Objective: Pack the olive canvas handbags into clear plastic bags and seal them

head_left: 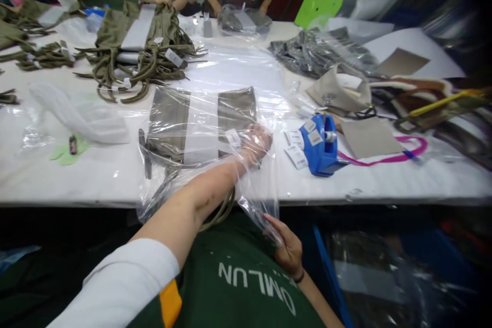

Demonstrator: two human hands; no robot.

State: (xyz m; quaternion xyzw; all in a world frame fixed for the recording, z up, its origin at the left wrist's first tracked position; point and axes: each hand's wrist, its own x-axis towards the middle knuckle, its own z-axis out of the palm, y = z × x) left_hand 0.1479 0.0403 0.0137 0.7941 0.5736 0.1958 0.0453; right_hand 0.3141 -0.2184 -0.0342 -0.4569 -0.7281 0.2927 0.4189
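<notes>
An olive folded garment (167,120) with a white paper band (202,128) lies inside a clear plastic bag (269,184) at the table's front edge. My left hand (259,143) reaches inside the bag, at the garment's right side near a small white tag (233,138); its fingers are blurred under the plastic. Below the table edge, my right hand (286,246) pinches the bag's open edge between thumb and fingers. Olive cords hang from the garment below my left forearm.
A blue tape dispenser (321,146) with labels stands to the right, beside grey card (371,137) and a pink strap (413,144). Olive garments (161,36) are stacked at back left. Two people stand across the white table (77,184). A blue bin (332,277) holds bagged items.
</notes>
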